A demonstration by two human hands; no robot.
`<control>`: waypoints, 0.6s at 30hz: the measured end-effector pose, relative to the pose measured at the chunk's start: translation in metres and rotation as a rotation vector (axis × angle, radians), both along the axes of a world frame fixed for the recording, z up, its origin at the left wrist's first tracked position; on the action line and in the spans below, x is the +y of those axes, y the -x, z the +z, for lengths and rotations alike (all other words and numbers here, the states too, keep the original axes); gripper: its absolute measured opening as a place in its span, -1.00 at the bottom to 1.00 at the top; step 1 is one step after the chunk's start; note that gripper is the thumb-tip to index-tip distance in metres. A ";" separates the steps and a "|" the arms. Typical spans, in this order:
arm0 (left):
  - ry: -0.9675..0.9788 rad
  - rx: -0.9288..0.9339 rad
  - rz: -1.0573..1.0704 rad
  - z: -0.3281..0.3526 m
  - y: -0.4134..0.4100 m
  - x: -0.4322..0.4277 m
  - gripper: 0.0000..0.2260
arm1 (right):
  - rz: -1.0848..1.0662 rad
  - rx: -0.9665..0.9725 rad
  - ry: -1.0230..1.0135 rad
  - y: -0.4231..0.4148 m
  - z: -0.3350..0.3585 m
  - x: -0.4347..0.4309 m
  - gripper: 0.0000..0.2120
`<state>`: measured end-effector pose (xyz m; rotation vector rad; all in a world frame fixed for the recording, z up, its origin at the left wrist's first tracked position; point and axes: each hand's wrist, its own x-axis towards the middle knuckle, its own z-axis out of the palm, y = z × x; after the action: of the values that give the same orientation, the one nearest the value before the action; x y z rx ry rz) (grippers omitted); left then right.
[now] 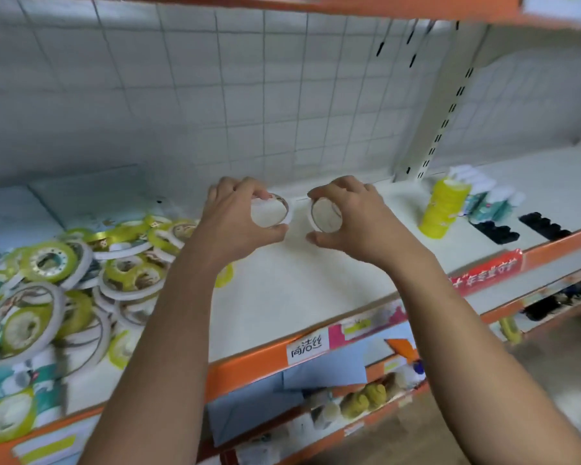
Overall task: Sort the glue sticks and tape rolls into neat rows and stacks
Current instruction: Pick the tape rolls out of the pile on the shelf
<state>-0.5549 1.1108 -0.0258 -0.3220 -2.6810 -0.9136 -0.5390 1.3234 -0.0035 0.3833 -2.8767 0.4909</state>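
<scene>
**Two Hands, Two Tape Rolls**

The left hand [239, 218] grips the left tape roll [271, 212] and the right hand [354, 224] grips the right tape roll [326, 217]. Each grip is curled closed, thumb beneath and fingers on top. The white rolls sit just apart above the shelf [299, 290]. Left of the grip sprawls a heap of tape rolls [64, 280]; to the right stands a yellow-green stack [445, 206].

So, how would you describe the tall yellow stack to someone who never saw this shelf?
On the white shelf with the orange edge, look right. By the slotted post stands the yellow stack, the only tall yellow column; its neighbours are low, black or white.
</scene>
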 end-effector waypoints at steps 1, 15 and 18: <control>0.006 0.006 0.000 0.000 0.005 0.009 -0.52 | 0.008 0.007 0.001 0.011 0.005 0.011 -0.36; 0.004 0.013 0.175 0.002 0.036 0.074 -0.51 | 0.249 -0.146 -0.027 0.092 0.001 0.073 -0.28; -0.015 0.006 0.199 0.008 0.037 0.080 -0.53 | 0.278 -0.161 0.001 0.095 -0.003 0.078 -0.16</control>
<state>-0.5924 1.1911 -0.0178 -0.0528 -2.6409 -0.8695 -0.6336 1.4016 -0.0064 0.7841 -2.9902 0.5930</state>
